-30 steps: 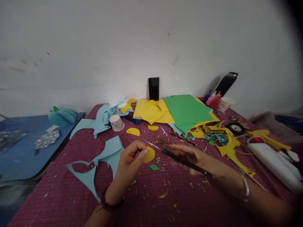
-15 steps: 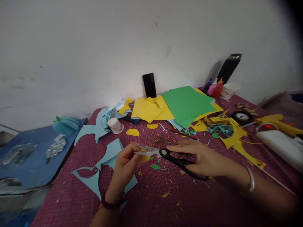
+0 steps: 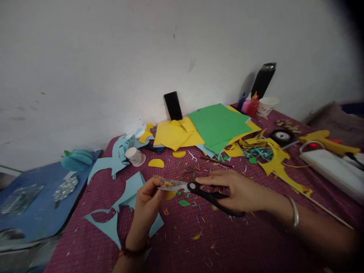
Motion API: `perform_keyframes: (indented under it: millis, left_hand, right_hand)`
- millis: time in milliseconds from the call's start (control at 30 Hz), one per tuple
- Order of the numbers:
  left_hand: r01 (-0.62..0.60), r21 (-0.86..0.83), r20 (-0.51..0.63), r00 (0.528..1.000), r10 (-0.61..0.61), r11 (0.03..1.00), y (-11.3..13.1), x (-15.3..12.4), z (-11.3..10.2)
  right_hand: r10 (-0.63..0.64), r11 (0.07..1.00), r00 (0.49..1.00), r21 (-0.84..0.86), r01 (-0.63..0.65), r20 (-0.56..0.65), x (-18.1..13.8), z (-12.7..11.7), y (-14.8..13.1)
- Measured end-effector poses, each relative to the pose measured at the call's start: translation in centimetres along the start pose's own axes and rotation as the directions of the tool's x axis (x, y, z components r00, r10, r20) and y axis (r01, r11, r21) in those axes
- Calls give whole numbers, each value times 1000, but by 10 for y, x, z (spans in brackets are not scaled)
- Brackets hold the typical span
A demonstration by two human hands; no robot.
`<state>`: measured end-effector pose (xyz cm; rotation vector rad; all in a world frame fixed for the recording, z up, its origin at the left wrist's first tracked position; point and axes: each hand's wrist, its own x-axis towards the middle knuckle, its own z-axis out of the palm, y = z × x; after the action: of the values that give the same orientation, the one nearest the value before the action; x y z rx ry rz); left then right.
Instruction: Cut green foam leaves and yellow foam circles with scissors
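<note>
My left hand (image 3: 148, 203) is closed in a pinch by the scissors' tips, where a small yellow paper piece (image 3: 168, 184) shows at the fingertips; most of it is hidden. My right hand (image 3: 231, 189) grips the black handles of the scissors (image 3: 206, 194), whose blades point left and lie nearly together. Below the blades is a yellow paper half-disc (image 3: 170, 195), partly covered. A green paper leaf (image 3: 184, 203) lies just right of it among thin paper clippings. Light blue paper offcuts (image 3: 106, 223) spread to the left of my left hand.
Behind my hands are a paper cup (image 3: 135, 156), yellow sheets (image 3: 167, 132), green sheets (image 3: 220, 125) and a phone (image 3: 173, 106) leaning on the wall. To the right sit yellow scraps (image 3: 277, 161), a white power strip (image 3: 331, 170), a yellow glue gun (image 3: 327, 140) and a black flask (image 3: 264, 80).
The scissor blades, parted before, have come nearly together by my left fingertips. Both hands keep their holds. The whole view has shifted slightly.
</note>
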<state>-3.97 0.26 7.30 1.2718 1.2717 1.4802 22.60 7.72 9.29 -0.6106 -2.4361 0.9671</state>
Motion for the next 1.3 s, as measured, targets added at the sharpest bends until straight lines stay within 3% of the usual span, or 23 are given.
perform_keyframes:
  millis: [300,500,567,667,733,800,900,1000,1100,1200,1300]
  left_hand:
    - [38,1,35,999,-38,999,4,-1,3]
    - [111,-47,67,992,-108,993,4,-3,7]
    - [130,-59,68,990,-126,990,4,-5,10]
    - [104,-36,70,992,-101,994,7,-8,14]
    - [80,0,77,994,-80,997,10,-10,17]
    - [56,46,80,995,-60,997,12,-11,20]
    - [6,142,79,997,-18,990,15,-14,27]
    - [-57,229,90,995,38,972,16,-17,32]
    - [-66,258,93,995,43,964,16,-19,34]
    - [-45,283,85,996,21,958,17,-21,33]
    - [-73,302,89,995,48,951,20,-20,33]
  right_hand:
    - [74,941,993,323,-99,89,-1,12,10]
    - [176,778,976,589,-218,128,4,24,15]
    - [207,857,976,469,-213,65,6,26,15]
    - [188,982,980,-6,-189,-66,5,26,19]
    - [148,951,986,-264,-163,-77,2,24,21]
    - [113,915,991,-381,-130,-65,1,22,19]
    - [-4,931,987,-360,-56,-163,1,21,2]
    - [-190,962,954,-238,134,-232,7,24,-22]
    - [-317,917,921,-323,236,-228,13,32,-38]
    - [-327,897,922,-377,232,-208,17,38,-43]
    - [-285,937,930,-272,219,-231,19,40,-45]
